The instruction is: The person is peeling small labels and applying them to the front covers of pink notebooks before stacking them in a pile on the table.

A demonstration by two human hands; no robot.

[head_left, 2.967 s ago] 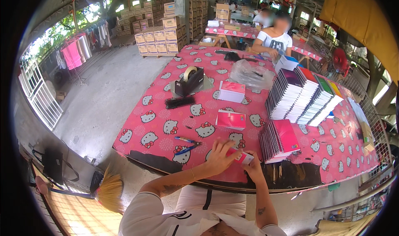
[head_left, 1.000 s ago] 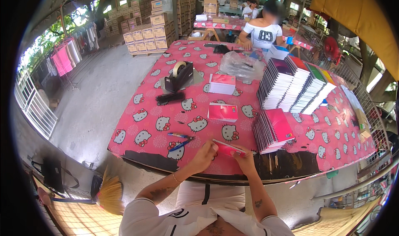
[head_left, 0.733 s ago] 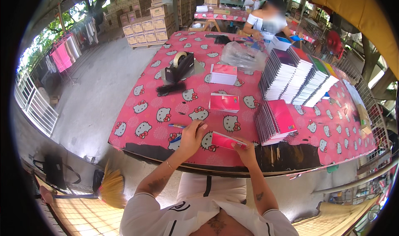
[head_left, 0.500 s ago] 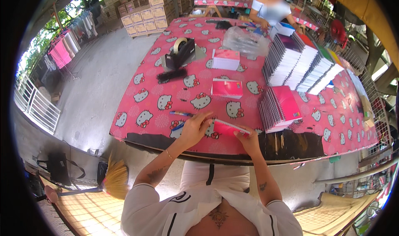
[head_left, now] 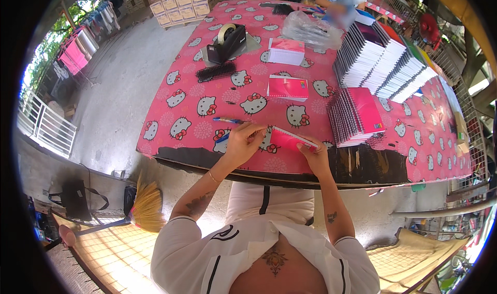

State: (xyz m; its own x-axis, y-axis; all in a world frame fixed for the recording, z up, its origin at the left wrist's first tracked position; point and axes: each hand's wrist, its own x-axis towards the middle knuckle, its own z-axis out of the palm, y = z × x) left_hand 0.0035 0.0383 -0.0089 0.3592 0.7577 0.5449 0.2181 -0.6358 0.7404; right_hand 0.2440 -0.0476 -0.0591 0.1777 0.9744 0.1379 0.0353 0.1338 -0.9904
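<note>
I have right hand (head_left: 315,153) clamped on pink spiral notebook (head_left: 288,141); left hand (head_left: 243,142) by blue-handled pliers (head_left: 222,138), can't tell its grip.

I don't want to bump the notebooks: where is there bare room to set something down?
Left: tablecloth between the hairbrush and the blue-handled tool, out to its left edge. Right: between the pink notebook stack and the brown box. Crowded: back right of centre, with tall notebook stacks and a plastic bag; front middle, with left hand, right hand and held notebook.
</note>
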